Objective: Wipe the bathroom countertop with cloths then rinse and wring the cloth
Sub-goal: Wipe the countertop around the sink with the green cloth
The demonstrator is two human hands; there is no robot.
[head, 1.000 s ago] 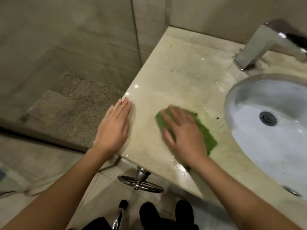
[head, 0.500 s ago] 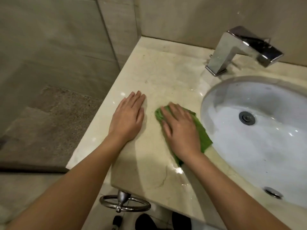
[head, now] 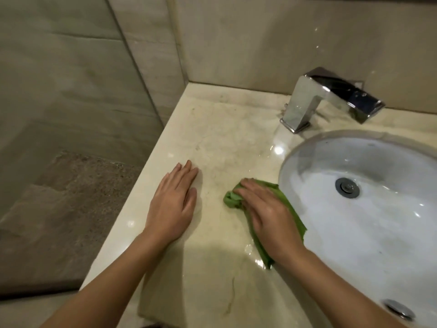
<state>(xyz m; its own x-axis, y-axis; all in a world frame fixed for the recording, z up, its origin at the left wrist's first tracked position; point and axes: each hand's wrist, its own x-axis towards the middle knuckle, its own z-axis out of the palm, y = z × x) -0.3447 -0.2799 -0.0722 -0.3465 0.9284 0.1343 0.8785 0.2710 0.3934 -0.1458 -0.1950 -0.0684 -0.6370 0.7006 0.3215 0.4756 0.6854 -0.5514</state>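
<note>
One beige marble countertop (head: 227, 129) carried everything noted; its surface shone wet in patches near the front edge, and the back left corner looked dull and streaked. I judged that corner not yet wiped.

White oval sink basin (head: 287, 162) was set into the right part of the countertop, dry-looking, no water running. Chrome square faucet (head: 305, 102) stood at the back edge with its spout over the basin, so the rinse was within reach once wiping ended.

Left hand (head: 172, 204) lay flat near the left edge, fingers straight and together, holding nothing. Likely a brace for leaning in.

Right hand (head: 267, 209) pressed down on the green cloth (head: 233, 200), fingers extended over it rather than curled round it. A flat palm spreads pressure for wiping.

Cloth lay between the left hand and the basin rim, just beside the rim, bunched at its far end and trailing toward the front edge under the wrist.

Drain (head: 347, 187) sat at the basin centre, apparently open.
</note>
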